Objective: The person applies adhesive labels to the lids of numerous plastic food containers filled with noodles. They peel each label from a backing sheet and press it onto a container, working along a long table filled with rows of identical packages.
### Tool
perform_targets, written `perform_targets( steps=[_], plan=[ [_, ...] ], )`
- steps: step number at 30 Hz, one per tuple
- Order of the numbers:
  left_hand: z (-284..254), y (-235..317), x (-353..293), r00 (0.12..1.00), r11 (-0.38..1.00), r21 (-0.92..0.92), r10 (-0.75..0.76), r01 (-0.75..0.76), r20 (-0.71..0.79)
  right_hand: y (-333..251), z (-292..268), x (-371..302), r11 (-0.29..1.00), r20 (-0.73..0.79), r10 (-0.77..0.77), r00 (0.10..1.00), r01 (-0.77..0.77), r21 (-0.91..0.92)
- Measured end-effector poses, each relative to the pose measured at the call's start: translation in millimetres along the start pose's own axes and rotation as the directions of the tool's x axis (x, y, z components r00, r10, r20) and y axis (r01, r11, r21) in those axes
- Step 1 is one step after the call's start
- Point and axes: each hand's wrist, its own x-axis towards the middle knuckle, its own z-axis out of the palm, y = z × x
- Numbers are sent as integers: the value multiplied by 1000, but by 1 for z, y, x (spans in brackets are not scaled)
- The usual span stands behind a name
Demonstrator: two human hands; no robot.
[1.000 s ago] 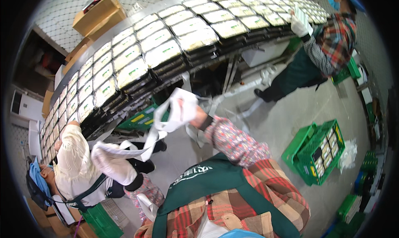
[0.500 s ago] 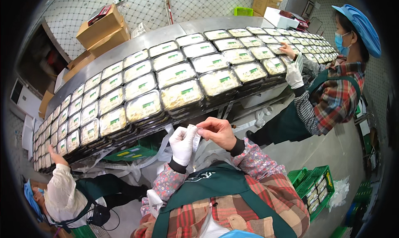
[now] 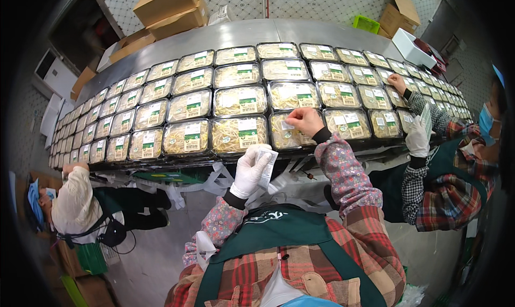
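My left hand (image 3: 248,173), in a white glove, is closed on a folded strip of white labels (image 3: 268,168) in front of the table edge. My bare right hand (image 3: 307,122) reaches over the front row, its fingers pinched at a small white label (image 3: 287,126). That label is at the lid of a clear-topped black tray of bean sprouts (image 3: 285,139); whether it is stuck down I cannot tell. To the left sits another bean sprout tray (image 3: 238,136) with a green and white label. A tray to the right (image 3: 347,123) bears a similar small white sticker.
Stacked trays cover the long metal table (image 3: 257,31) in several rows. A co-worker at the right (image 3: 456,167) holds a label strip and touches a tray; another co-worker (image 3: 91,200) stands at the left. Cardboard boxes (image 3: 171,9) stand behind. Discarded backing strips (image 3: 214,181) hang below the table edge.
My right hand has left the label strip and moved forward and right to a tray, with a small label at its fingertips. My left hand has shifted slightly right, still holding the strip.
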Motion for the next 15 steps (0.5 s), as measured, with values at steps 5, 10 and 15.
perform_targets(
  steps=[5, 10, 15],
  plan=[
    [14, 11, 24, 996, 973, -230, -47, 27, -82, -12, -8, -5, 840, -37, -89, 995, 55, -540],
    [23, -4, 49, 963, 994, -103, -5, -23, -269, -23, -20, -18, 876, 82, -66, 994, 18, 482],
    [34, -9, 66, 984, 997, -69, -41, 30, -171, -45, -7, -20, 689, 145, -44, 988, -75, 720]
  ],
)
